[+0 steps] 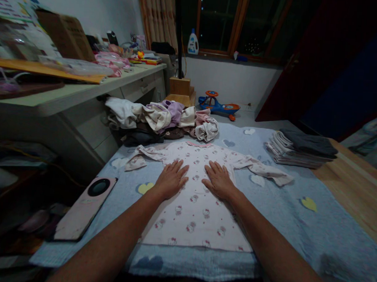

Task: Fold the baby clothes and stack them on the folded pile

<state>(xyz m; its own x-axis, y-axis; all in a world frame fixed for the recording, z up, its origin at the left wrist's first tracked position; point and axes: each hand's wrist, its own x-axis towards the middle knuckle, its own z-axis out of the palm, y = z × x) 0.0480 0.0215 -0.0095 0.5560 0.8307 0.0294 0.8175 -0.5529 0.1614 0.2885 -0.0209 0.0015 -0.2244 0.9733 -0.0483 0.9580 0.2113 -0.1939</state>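
Note:
A pale pink long-sleeved child's shirt [193,208] with a small cartoon-cat print lies spread out, its pink collar away from me and both sleeves stretched to the sides. On the left part of its chest my left hand [173,179] rests flat, fingers extended. My right hand [218,179] lies flat on the right part of the chest, its fingers also apart. Neither hand grips anything. Under the shirt is a light blue blanket [282,221] with heart shapes.
Rumpled clothes [161,116] are heaped beyond the shirt. Folded clothes [297,149] are stacked at the right, by a bare wooden surface [357,183]. A phone [83,211] lies at the left edge. A cluttered desk [115,88] stands left; a ride-on toy [220,105] is behind.

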